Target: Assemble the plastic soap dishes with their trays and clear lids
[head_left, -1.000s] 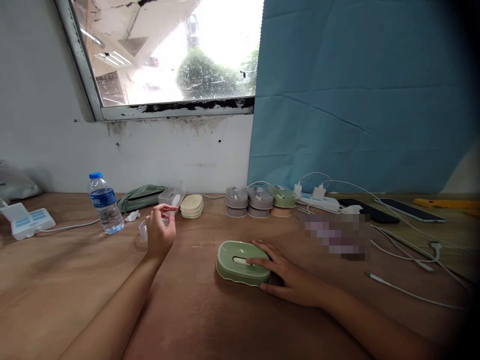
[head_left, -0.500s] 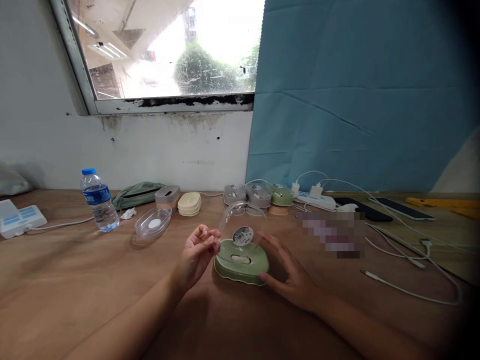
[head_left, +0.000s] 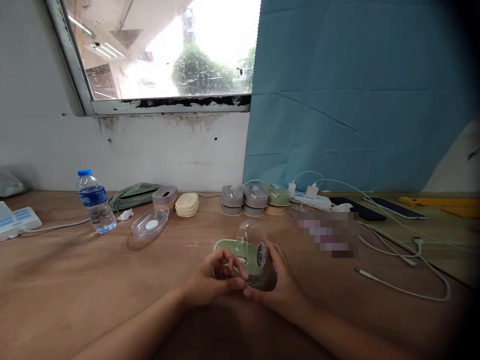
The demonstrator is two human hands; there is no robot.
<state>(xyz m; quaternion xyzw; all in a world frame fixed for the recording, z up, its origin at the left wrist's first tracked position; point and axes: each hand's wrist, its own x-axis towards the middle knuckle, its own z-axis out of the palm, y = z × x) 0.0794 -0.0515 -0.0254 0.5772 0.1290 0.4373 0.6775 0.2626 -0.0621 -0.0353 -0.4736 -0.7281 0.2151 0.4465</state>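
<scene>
My right hand [head_left: 279, 280] is curved around a clear plastic cover [head_left: 250, 239] with a round printed sticker [head_left: 261, 255] on it. The cover is tilted on its side. My left hand [head_left: 223, 275] pinches at the cover's near lower edge, its thumb close to my right thumb. Behind the cover and the left fingers lies a pale green oval box lid [head_left: 229, 246] on the table, with an oval slot and something whitish in it. The left fingers and the clear cover partly hide this green piece.
Stacked grey and green oval boxes [head_left: 255, 198] stand at the back. Left of them are cream oval pieces [head_left: 186, 204], a grey box [head_left: 165, 195], another clear cover [head_left: 152, 225] and a water bottle [head_left: 95, 202]. Cables [head_left: 397, 295], a power strip [head_left: 313, 200] and phones [head_left: 393, 207] lie right.
The clear cover has turned from upright behind the green piece to tilted nearer me, its sticker now facing sideways. My left hand has moved right and down; my right hand now wraps the cover.
</scene>
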